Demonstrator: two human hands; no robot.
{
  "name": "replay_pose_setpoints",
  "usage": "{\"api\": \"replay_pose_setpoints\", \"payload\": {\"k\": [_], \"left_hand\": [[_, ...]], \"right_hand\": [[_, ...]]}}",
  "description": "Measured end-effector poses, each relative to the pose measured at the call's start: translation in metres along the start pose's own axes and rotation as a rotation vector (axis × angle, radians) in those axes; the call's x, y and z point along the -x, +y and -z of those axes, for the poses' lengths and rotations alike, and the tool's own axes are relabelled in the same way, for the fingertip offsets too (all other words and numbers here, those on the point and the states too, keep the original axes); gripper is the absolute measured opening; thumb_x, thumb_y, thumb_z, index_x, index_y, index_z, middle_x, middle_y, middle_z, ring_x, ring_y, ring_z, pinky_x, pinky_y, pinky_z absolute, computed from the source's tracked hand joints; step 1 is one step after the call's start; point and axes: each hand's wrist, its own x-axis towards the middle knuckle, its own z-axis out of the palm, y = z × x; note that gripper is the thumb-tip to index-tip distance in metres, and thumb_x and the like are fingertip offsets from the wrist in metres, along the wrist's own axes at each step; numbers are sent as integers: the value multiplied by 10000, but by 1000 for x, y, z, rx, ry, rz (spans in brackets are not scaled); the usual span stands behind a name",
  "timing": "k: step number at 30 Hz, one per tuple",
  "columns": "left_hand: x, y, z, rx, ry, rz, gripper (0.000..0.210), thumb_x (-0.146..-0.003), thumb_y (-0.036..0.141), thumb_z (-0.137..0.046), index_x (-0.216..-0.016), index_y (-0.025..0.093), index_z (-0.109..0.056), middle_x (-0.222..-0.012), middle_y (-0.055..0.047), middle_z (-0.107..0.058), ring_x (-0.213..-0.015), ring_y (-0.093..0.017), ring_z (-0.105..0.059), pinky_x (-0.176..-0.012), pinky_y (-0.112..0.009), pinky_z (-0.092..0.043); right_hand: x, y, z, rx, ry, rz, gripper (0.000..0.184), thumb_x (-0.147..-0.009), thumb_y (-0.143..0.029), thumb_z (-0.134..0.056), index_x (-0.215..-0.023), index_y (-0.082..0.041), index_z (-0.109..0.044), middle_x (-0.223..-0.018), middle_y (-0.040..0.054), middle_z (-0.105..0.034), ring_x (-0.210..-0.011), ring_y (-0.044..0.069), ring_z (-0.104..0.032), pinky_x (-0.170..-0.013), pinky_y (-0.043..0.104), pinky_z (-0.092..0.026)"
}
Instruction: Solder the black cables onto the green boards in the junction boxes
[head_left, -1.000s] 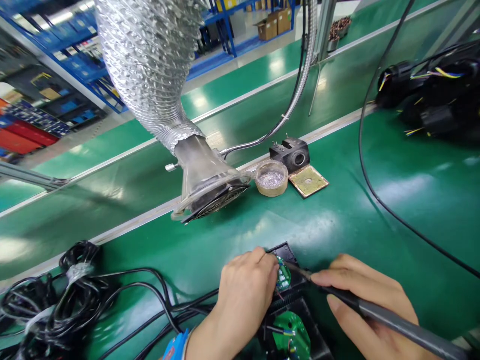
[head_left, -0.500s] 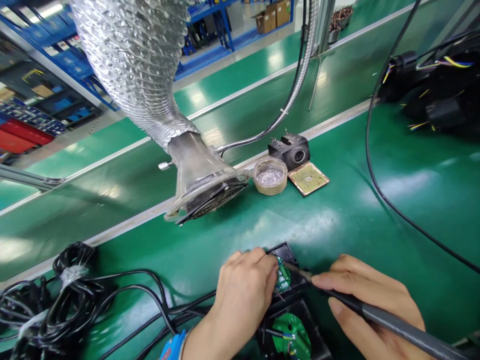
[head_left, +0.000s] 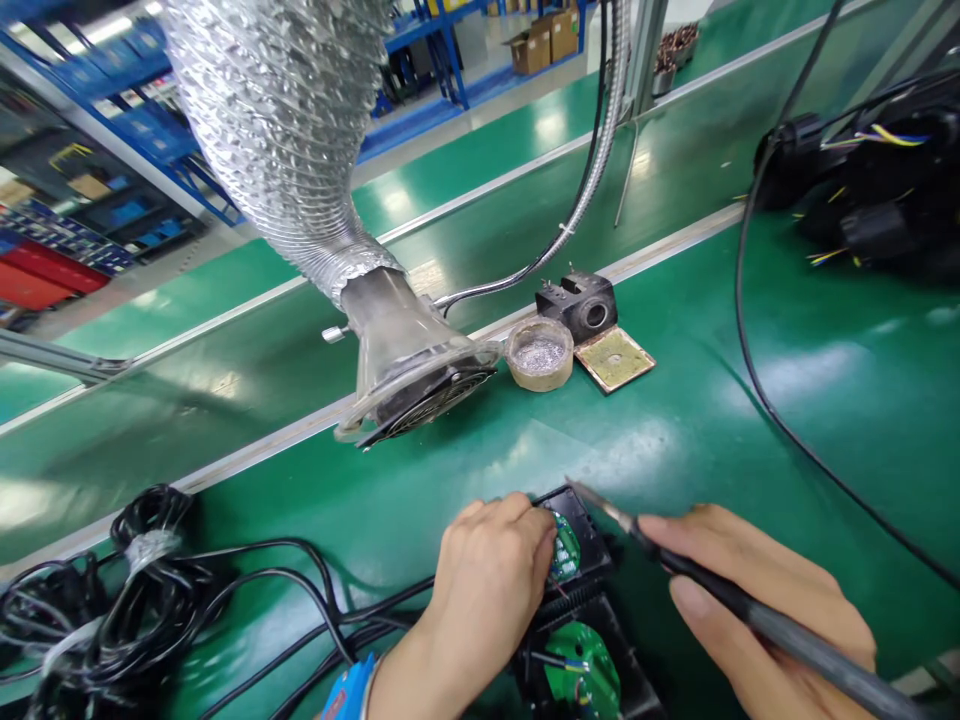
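Note:
My right hand (head_left: 772, 600) grips a soldering iron (head_left: 739, 605) like a pen, its metal tip pointing up and left above the far edge of a black housing (head_left: 592, 545). Inside that housing sits a small green circuit board (head_left: 567, 548). My left hand (head_left: 487, 590) rests at the board's left side with fingers curled together; whatever they pinch is hidden behind the hand. Just nearer to me lies a second black housing (head_left: 634, 665) holding a larger round green board (head_left: 589, 650) with a few coloured wires on it.
A fume extractor hood (head_left: 412, 350) on a silver duct hangs over the bench. Behind are a solder tin (head_left: 539, 355), an iron stand (head_left: 589, 305) and a sponge tray (head_left: 616, 360). Coiled black cables (head_left: 112, 590) lie left; black wired parts (head_left: 877, 200) and a cord (head_left: 757, 370) are right.
The soldering iron in my right hand has lifted off the small board, its tip now up past the housing's edge. The right hand has shifted slightly right. My left hand stays put.

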Motion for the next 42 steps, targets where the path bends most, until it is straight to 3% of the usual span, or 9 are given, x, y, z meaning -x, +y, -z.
{"api": "replay_pose_setpoints", "payload": {"k": [4, 11, 17, 25, 32, 34, 37, 42], "left_hand": [[0, 1, 1, -17, 2, -10, 136, -902, 212, -550, -850, 251, -670, -718, 29, -615, -616, -158, -554, -602, -314, -350], [-1, 1, 0, -17, 5, -15, 140, -907, 218, -527, -859, 243, -656, -736, 15, -607, -642, -168, -551, -628, -314, -364], [0, -1, 10, 92, -89, -121, 196, -924, 220, -449, -1036, 282, -597, -883, 8, -596, -759, -176, -546, -683, -319, -388], [-3, 1, 17, 54, -192, -186, 173, -962, 240, -364, -947, 240, -537, -890, 8, -568, -769, -184, -513, -699, -346, -399], [1, -3, 17, 124, -219, -185, 167, -947, 280, -404, -866, 213, -534, -948, -16, -578, -819, -191, -536, -753, -360, -429], [4, -5, 20, 191, -204, -180, 118, -911, 271, -462, -975, 223, -549, -1031, -23, -587, -885, -200, -546, -795, -370, -433], [8, -7, 26, 290, -199, -169, 343, -801, 200, -568, -1136, 243, -510, -1136, -17, -575, -978, -202, -539, -858, -368, -426], [10, -8, 26, 301, -173, -155, 255, -749, 162, -602, -984, 243, -545, -1041, 7, -587, -926, -187, -538, -829, -357, -411]], "right_hand": [[-3, 4, -15, 148, -14, -20, 333, -909, -152, -527, -1224, -254, -560, -866, 5, -640, -717, 110, -629, -636, 199, -529], [-2, 9, -36, 231, -119, -70, 240, -908, -167, -496, -1133, -228, -553, -845, 15, -597, -701, 119, -603, -643, 224, -521], [2, 10, -37, 267, -97, -53, 237, -913, -166, -476, -1133, -215, -549, -842, 16, -593, -707, 121, -611, -640, 229, -522], [3, 11, -40, 313, -62, -3, 234, -919, -141, -454, -1121, -194, -559, -883, 42, -610, -747, 135, -630, -636, 226, -523], [7, 13, -41, 273, -96, -54, 230, -947, -164, -435, -1142, -234, -536, -864, 21, -578, -731, 135, -595, -643, 248, -496], [8, 14, -41, 257, -117, -69, 244, -955, -165, -427, -1169, -235, -521, -885, 26, -571, -745, 133, -587, -662, 249, -491], [8, 14, -40, 231, -135, -76, 275, -957, -162, -428, -1212, -232, -503, -909, 29, -565, -772, 129, -580, -693, 248, -488], [7, 13, -38, 205, -129, -88, 258, -957, -164, -435, -1193, -237, -510, -876, 8, -553, -743, 118, -574, -667, 246, -481]]}}
